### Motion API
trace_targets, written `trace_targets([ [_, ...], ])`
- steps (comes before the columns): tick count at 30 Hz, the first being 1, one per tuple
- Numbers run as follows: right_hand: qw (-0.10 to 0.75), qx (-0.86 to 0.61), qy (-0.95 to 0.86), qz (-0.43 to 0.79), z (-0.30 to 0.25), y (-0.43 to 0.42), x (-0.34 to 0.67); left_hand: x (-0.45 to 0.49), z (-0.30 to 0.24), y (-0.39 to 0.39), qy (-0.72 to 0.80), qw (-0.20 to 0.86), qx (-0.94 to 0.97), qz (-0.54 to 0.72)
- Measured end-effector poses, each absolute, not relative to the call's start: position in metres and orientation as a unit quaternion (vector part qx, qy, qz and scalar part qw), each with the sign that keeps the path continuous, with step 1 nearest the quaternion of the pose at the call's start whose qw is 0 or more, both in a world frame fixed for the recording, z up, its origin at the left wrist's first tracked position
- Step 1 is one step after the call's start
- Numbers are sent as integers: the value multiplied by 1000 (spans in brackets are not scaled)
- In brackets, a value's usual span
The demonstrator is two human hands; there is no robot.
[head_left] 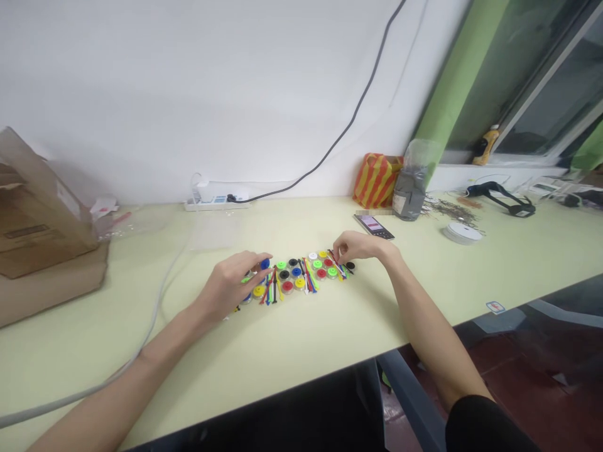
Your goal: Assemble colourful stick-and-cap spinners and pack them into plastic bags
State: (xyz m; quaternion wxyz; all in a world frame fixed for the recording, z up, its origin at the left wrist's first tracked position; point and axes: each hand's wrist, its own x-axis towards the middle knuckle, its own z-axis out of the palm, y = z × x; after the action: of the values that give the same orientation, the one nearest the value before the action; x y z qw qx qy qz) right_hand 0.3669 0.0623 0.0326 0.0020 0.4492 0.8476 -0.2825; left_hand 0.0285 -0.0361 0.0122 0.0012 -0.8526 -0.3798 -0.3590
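Small round clear pieces with coloured caps, such as a red one [287,285] and a yellow one [300,284], stand in groups on the table. Bundles of thin coloured arrow-tipped sticks [274,287] lie between the groups. My left hand [230,279] is over the left end of the row, thumb and index finger closed around a blue-capped round piece [264,263]; it partly hides the pieces beneath. At the right end, my right hand [354,245] pinches its fingertips together by another stick bundle [337,266]. What lies between those fingertips is hidden. A black-capped piece [350,266] sits just beside.
Behind the row are a power strip [219,202] and a phone [374,226]. A cardboard box [42,213] stands left, near a grey cable [153,314]. A striped bag [377,181], a grey container [409,191] and a white spool [462,233] are at right.
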Motion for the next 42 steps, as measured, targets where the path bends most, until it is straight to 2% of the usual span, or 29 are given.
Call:
trace_targets([
  [16, 2, 457, 847, -269, 31, 62, 366, 27, 10, -36, -365, 3, -860, -356],
  [23, -49, 450, 860, -237, 36, 60, 369, 27, 10, -34, -371, 34, -853, -365],
  [26, -104, 455, 867, -176, 37, 63, 377, 26, 8, -34, -378, 35, -846, -375],
  [29, -208, 441, 868, -92, 38, 64, 378, 27, 6, -35, -392, 22, -834, -388],
  [31, -286, 407, 864, -79, 39, 60, 371, 29, 5, -36, -410, -2, -819, -401],
  [36, -414, 281, 839, -215, 43, 35, 324, 34, 4, -40, -449, -76, -789, -413],
  [42, -462, 207, 688, -519, 33, 13, 263, 40, 5, -43, -454, -116, -773, -427],
])
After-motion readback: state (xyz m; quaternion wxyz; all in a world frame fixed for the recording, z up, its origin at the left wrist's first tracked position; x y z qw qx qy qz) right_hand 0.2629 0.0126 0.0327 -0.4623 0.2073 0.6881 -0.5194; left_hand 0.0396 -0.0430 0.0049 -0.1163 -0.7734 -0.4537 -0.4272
